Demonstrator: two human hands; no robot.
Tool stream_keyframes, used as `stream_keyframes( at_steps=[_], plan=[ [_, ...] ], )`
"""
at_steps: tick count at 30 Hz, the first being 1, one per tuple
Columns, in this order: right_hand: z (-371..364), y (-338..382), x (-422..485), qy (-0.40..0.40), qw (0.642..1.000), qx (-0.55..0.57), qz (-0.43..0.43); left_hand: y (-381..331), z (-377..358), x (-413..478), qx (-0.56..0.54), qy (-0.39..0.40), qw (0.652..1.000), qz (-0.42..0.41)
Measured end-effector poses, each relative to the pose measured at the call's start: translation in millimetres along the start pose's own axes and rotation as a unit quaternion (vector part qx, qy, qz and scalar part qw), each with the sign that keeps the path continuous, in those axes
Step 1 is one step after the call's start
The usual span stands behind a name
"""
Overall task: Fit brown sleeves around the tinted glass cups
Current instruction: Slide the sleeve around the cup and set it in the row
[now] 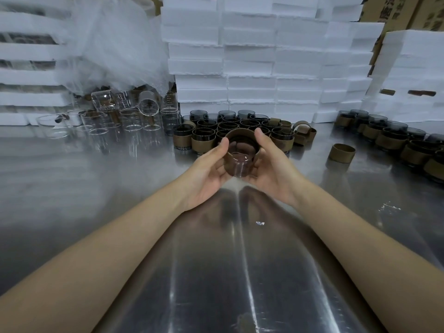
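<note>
Above a shiny steel worktop (120, 224), we hold one smoky tinted glass cup (239, 162) tipped on its side between both hands, its clear thick base turned toward us and a brown band-shaped sleeve (240, 135) ringing its far end. Our left hand (209, 169) cups the glass from the left, thumb laid along the sleeve's edge; our right hand (269, 169) mirrors it from the right, thumb up at the band's far rim, fingers curled beneath. The step in hand appears to be the fitting itself: the sleeve is on at one end but seemingly not yet seated around the middle. The next move, we judge, calls for an even pull along the wall from both thumbs, keeping the band square so it does not jam. Beyond our hands stands a cluster of sleeved dark cups (230, 131); a loose brown sleeve (341, 153) waits far right, near another row of sleeved cups (394, 138). Clear glass beakers (125, 116) crowd the far left before stacked white foam boxes (252, 56).
</note>
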State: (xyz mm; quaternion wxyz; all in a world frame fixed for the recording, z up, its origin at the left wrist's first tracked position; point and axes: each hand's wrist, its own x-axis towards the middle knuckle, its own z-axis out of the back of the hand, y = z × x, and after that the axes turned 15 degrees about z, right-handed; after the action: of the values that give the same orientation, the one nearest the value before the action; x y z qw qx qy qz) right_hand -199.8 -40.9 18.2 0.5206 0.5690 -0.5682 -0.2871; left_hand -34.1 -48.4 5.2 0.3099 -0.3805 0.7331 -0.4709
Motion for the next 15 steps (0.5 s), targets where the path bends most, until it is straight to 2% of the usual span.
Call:
stream_keyframes(
  at_steps=[7, 15],
  plan=[
    [-11, -7, 4, -0.078, 0.98, 0.184, -0.005, -6, -2, -2, -0.052, -0.005, 0.998, 0.025],
    [-17, -8, 8, -0.113, 0.947, 0.3, -0.02, -8, -4, 2, -0.086, -0.022, 0.996, 0.024]
  ],
)
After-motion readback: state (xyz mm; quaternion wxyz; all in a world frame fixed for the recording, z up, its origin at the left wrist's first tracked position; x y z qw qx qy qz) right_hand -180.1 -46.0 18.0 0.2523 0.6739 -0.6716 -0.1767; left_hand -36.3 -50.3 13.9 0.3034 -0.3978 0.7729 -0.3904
